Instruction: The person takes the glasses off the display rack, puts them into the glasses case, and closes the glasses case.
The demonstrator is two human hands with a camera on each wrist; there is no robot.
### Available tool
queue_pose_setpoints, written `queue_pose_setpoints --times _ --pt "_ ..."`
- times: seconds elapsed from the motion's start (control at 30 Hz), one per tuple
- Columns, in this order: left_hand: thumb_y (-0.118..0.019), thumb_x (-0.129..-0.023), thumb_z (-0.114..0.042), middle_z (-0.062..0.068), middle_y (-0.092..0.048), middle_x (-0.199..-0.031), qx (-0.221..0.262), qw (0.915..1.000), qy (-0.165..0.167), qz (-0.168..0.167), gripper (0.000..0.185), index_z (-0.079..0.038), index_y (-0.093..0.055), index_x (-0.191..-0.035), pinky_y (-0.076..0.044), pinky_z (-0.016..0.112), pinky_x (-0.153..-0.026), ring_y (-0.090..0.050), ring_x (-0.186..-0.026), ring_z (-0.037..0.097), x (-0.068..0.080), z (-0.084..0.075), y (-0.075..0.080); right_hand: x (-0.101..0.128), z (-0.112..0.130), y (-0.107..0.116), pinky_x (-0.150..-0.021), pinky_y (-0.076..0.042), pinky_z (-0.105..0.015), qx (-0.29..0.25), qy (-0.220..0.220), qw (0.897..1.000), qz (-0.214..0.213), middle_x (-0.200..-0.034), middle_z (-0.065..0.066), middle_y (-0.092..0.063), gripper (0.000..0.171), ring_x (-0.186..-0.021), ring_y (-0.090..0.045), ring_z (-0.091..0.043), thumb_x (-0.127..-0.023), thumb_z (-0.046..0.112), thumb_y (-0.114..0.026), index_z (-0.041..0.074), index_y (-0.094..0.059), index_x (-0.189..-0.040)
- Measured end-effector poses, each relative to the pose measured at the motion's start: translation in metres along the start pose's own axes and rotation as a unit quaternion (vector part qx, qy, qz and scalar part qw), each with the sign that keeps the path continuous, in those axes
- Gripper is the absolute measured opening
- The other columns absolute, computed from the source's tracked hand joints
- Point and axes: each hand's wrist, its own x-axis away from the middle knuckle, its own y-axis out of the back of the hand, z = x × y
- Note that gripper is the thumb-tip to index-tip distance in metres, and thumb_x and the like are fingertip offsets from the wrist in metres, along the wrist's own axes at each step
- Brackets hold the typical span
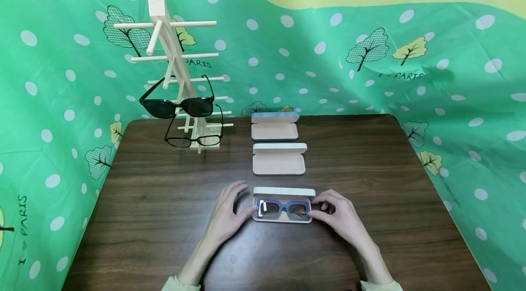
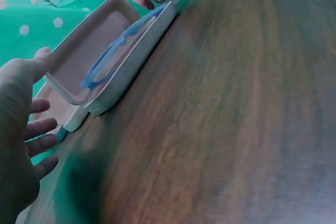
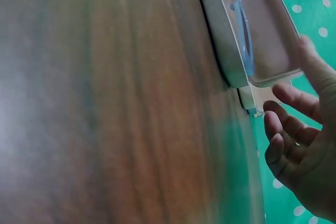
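Blue square-framed glasses (image 1: 282, 208), folded flat inside the open beige case (image 1: 283, 192) nearest the table's front edge

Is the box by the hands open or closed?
Open. The nearest case has its lid tipped back, and blue glasses lie inside. Left hand and right hand sit at its ends.

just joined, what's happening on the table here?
A person has both hands at the nearest of three open glasses cases, the left hand at its left end and the right hand at its right end. Blue-framed glasses lie inside that case, lid still up. The two cases behind it are open, with nothing seen inside. On the wooden rack at back left hang dark sunglasses and, lower down, black clear-lens glasses.
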Motion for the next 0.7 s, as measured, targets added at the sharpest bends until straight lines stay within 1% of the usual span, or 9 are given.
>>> queue_pose_setpoints --times 0.07,0.17,0.23,0.3,0.47,0.57,0.7 --pt "-0.081 -0.085 -0.036 0.008 -0.063 -0.140 -0.007 1.0000 0.003 -0.001 0.061 -0.008 -0.063 -0.137 -0.046 0.053 -0.110 -0.056 -0.132 0.030 -0.002 -0.001 0.000 -0.001 0.001 0.004 -0.062 -0.045 -0.017 0.001 -0.020 1.000 -0.011 -0.084 0.006 -0.065 0.021 -0.072 -0.057 -0.009 -0.080 0.024 -0.089 0.019 -0.075 -0.095" --pt "-0.077 -0.089 -0.038 0.009 -0.066 -0.135 -0.014 0.9997 0.019 0.012 0.059 -0.009 -0.062 -0.139 -0.048 0.052 -0.108 -0.058 -0.129 0.030 -0.008 -0.004 0.001 -0.005 0.003 0.008 -0.064 -0.045 -0.019 0.020 -0.040 0.999 -0.025 -0.085 0.008 -0.062 0.014 -0.074 -0.055 -0.003 -0.089 0.024 -0.082 0.018 -0.075 -0.100" --pt "-0.074 -0.092 -0.041 0.009 -0.067 -0.133 -0.012 0.9990 0.034 0.027 0.058 -0.010 -0.062 -0.140 -0.048 0.051 -0.108 -0.058 -0.128 0.029 -0.013 -0.005 0.001 -0.008 0.004 0.010 -0.068 -0.047 -0.021 0.033 -0.049 0.998 -0.024 -0.088 0.008 -0.065 0.015 -0.078 -0.055 -0.001 -0.095 0.026 -0.076 0.017 -0.075 -0.107" --pt "-0.071 -0.094 -0.043 0.009 -0.067 -0.132 -0.008 0.9978 0.048 0.045 0.057 -0.011 -0.061 -0.141 -0.048 0.050 -0.109 -0.059 -0.127 0.028 -0.017 -0.007 0.001 -0.011 0.005 0.011 -0.072 -0.048 -0.023 0.050 -0.050 0.997 -0.017 -0.094 0.008 -0.068 0.019 -0.082 -0.056 0.000 -0.099 0.028 -0.070 0.017 -0.075 -0.113" --pt "-0.064 -0.098 -0.046 0.008 -0.068 -0.129 0.015 0.9924 0.088 0.085 0.053 -0.010 -0.065 -0.137 -0.049 0.050 -0.107 -0.060 -0.123 0.026 -0.026 -0.008 0.003 -0.019 0.008 0.013 -0.079 -0.050 -0.031 0.067 -0.054 0.996 0.011 -0.103 0.005 -0.073 0.028 -0.091 -0.062 -0.008 -0.103 0.034 -0.063 0.016 -0.074 -0.122" --pt "-0.059 -0.100 -0.049 0.006 -0.068 -0.125 0.022 0.9882 0.114 0.100 0.050 -0.011 -0.070 -0.130 -0.048 0.050 -0.106 -0.060 -0.122 0.026 -0.031 -0.008 0.003 -0.024 0.010 0.013 -0.086 -0.053 -0.039 0.068 -0.057 0.996 0.032 -0.109 0.001 -0.074 0.033 -0.101 -0.067 -0.016 -0.105 0.037 -0.059 0.014 -0.074 -0.124" --pt "-0.056 -0.101 -0.053 0.005 -0.068 -0.120 0.018 0.9838 0.137 0.115 0.050 -0.011 -0.076 -0.120 -0.047 0.050 -0.107 -0.059 -0.121 0.026 -0.036 -0.008 0.004 -0.028 0.012 0.013 -0.094 -0.053 -0.049 0.072 -0.057 0.994 0.066 -0.116 -0.001 -0.073 0.038 -0.111 -0.068 -0.024 -0.107 0.039 -0.055 0.013 -0.072 -0.127"
